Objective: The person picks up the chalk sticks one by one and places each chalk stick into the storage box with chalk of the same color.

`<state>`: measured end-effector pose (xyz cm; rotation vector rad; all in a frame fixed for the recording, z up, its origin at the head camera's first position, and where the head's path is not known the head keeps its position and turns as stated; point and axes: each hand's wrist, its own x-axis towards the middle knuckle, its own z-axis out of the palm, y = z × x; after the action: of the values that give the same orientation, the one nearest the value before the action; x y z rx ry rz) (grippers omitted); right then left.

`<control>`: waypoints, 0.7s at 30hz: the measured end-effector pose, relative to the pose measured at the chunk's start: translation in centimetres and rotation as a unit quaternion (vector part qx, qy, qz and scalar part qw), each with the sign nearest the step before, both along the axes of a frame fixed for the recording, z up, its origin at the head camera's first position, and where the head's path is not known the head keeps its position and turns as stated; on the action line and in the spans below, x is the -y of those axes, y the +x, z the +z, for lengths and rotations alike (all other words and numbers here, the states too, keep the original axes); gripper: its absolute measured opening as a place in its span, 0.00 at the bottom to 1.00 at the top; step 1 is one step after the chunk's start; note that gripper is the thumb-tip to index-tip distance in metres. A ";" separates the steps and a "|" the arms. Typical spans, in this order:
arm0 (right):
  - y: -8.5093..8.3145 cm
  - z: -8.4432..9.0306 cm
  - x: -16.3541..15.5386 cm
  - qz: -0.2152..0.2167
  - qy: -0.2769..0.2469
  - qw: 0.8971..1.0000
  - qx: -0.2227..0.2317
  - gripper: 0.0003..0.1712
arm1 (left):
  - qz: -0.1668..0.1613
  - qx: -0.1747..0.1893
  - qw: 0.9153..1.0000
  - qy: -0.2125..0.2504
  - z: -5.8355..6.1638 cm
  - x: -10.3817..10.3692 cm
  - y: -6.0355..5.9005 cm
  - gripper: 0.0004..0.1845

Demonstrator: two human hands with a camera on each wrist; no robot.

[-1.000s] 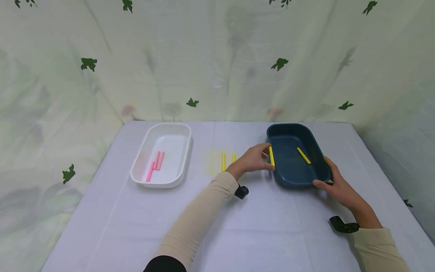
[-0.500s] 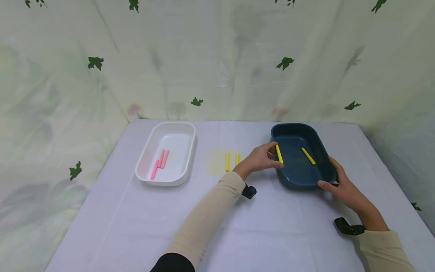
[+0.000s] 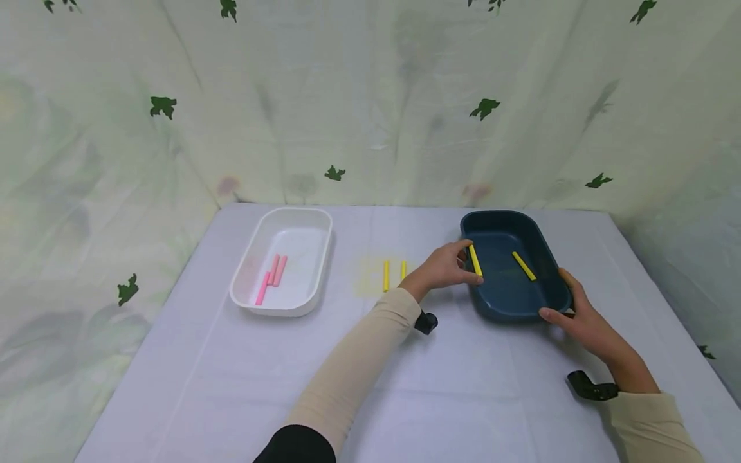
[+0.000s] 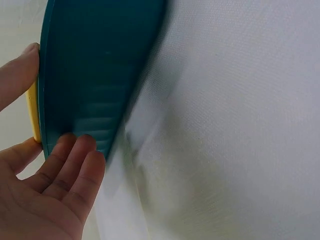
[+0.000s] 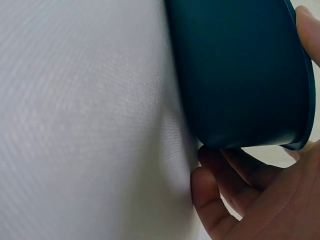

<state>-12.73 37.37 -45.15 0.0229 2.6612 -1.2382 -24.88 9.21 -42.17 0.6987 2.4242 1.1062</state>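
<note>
My left hand (image 3: 446, 268) pinches a yellow stick (image 3: 475, 260) between thumb and fingers, right at the left rim of the dark blue tub (image 3: 509, 302). In the left wrist view the yellow stick (image 4: 33, 116) shows behind the tub's rim (image 4: 90, 75), with my fingers (image 4: 70, 165) against the outer wall. A second yellow stick (image 3: 523, 265) lies inside the tub. My right hand (image 3: 579, 312) grips the tub's near right corner, thumb over the rim; the right wrist view shows fingers (image 5: 215, 195) curled under the tub wall (image 5: 240, 75).
Two more yellow sticks (image 3: 386, 275) lie on the white tablecloth between the tubs, over a yellowish smudge. A white tub (image 3: 246, 302) at the left holds several pink sticks (image 3: 272, 276). Leaf-patterned cloth walls close in the table at the back and sides.
My left hand carried the yellow stick a little rightward, from outside the blue tub's left wall to its rim. The right hand kept its grip on the tub.
</note>
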 end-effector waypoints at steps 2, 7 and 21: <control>0.0 0.0 0.0 0.001 0.000 1.000 0.000 0.60 | 0.004 0.004 1.000 0.003 -0.1 0.0 0.0 0.47; -0.1 0.0 -0.1 0.008 -0.008 1.000 -0.004 0.59 | 0.008 0.007 1.000 0.011 -0.3 0.1 0.0 0.47; 0.1 0.1 0.0 0.007 -0.014 1.000 -0.009 0.59 | 0.009 0.012 1.000 0.013 -0.5 0.0 -0.3 0.47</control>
<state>-12.67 37.37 -45.00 -0.0130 2.6542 -1.2779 -25.16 9.23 -42.65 0.6686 2.4037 1.1483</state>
